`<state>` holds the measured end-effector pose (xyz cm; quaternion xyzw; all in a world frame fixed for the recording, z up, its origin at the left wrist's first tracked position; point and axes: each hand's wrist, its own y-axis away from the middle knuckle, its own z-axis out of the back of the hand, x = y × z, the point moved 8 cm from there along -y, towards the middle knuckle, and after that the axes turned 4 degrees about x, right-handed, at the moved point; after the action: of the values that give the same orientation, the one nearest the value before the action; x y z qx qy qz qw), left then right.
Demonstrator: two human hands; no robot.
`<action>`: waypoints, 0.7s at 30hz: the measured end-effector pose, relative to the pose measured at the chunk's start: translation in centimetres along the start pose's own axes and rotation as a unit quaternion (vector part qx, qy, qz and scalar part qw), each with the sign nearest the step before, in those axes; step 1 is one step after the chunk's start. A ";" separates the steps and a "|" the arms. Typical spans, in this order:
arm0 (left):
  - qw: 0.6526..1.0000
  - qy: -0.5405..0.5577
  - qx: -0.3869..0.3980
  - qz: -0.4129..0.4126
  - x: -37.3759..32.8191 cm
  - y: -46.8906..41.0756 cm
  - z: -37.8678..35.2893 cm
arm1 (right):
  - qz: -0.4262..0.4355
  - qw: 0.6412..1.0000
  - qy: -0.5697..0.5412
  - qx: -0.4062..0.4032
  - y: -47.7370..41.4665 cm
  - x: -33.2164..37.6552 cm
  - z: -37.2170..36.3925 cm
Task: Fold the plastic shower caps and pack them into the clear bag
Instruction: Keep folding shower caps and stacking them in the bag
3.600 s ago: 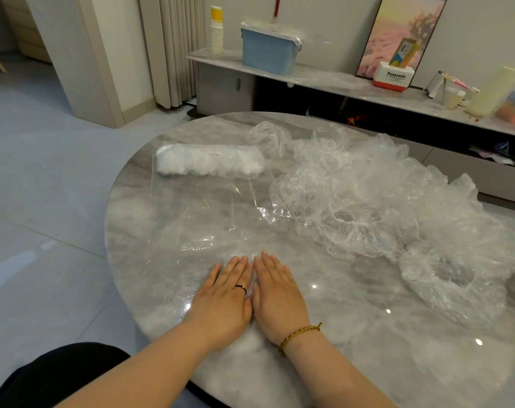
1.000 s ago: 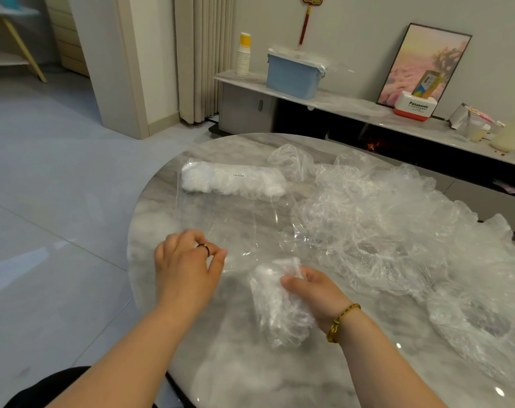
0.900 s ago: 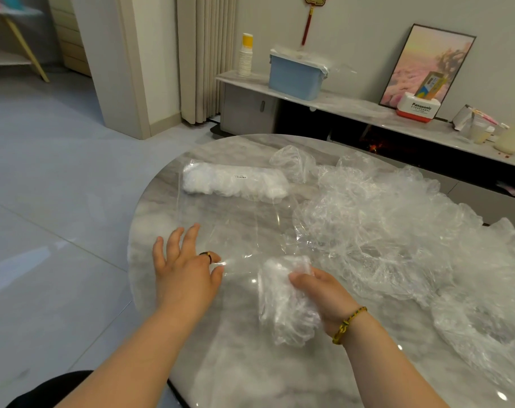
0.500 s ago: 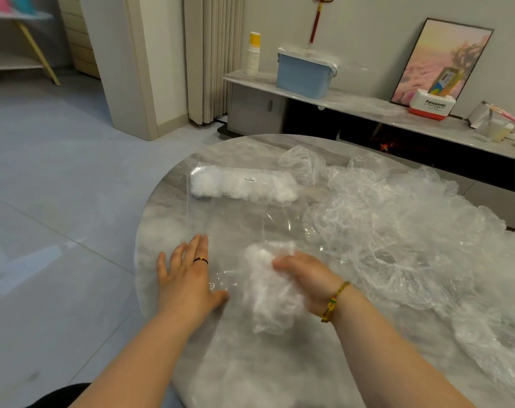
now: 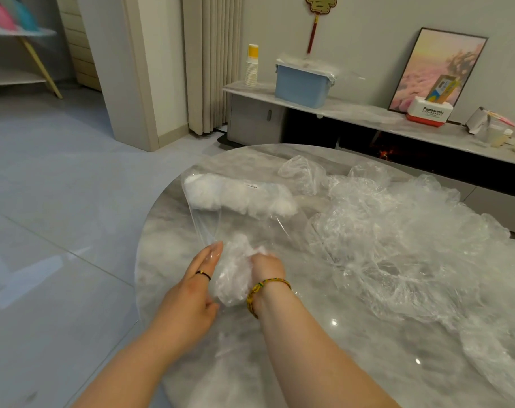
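room: living room, tiled floor, low console (image 5: 365, 114) along the far wall
surface: round marble table (image 5: 382, 372), glossy, probably slick under film
clear bag (image 5: 235, 225): lies left of centre; closed end far, mouth near, at the hands
packed wad (image 5: 238, 195): white, pushed to the bag's far end
folded bundle (image 5: 231, 275): one compressed cap bundle between the two hands, at the bag mouth; how far it is inside, cannot tell
left hand (image 5: 191, 290): fingers straight, laid along the mouth film and the bundle's left side; any thumb pinch on the film not visible
right hand (image 5: 265, 266): fingers curled over the bundle's far end, gripping it
loose pile (image 5: 403, 248): unfolded caps, right half of table, well apart from the hands
step (my read): feeding the bundle into the bag
doing it well: hold the mouth open and taut with the left; keep the bundle squeezed so it doesn't spring open; slide it low along the table until it touches the packed wad; let trapped air escape before releasing
risk: thin film may snag or bunch at the mouth
count, task items: 1 bag; 1 packed wad (caps inside not countable); 1 bundle in hand; 1 loose pile, cap number unreadable
count, far wall: 1 blue bin (image 5: 301, 86); 1 cup stack (image 5: 251, 67); 1 framed picture (image 5: 435, 66); 1 Panasonic box (image 5: 429, 111)
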<state>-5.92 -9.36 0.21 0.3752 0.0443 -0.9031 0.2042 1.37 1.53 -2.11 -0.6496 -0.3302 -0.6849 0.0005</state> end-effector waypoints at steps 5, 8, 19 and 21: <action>0.998 0.064 -0.024 -0.003 -0.3 0.2 1.0 | 0.090 0.992 0.088 -0.012 -0.3 0.2 -1.8; 0.995 0.097 -0.003 -0.017 -0.4 0.4 1.0 | 0.106 0.985 0.133 -0.043 -0.6 0.1 -0.9; 0.995 0.041 0.084 -0.038 -0.7 1.8 -0.6 | 0.089 0.944 -0.285 -0.138 -3.2 2.8 5.1; 0.993 0.023 0.103 -0.045 -1.1 2.3 -0.8 | 0.085 0.944 -0.286 -0.142 -3.8 2.9 5.5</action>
<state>-3.78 -10.96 0.58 0.4122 -0.0278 -0.9024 0.1221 4.19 8.21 -1.63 -0.8369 -0.1594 -0.5077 -0.1281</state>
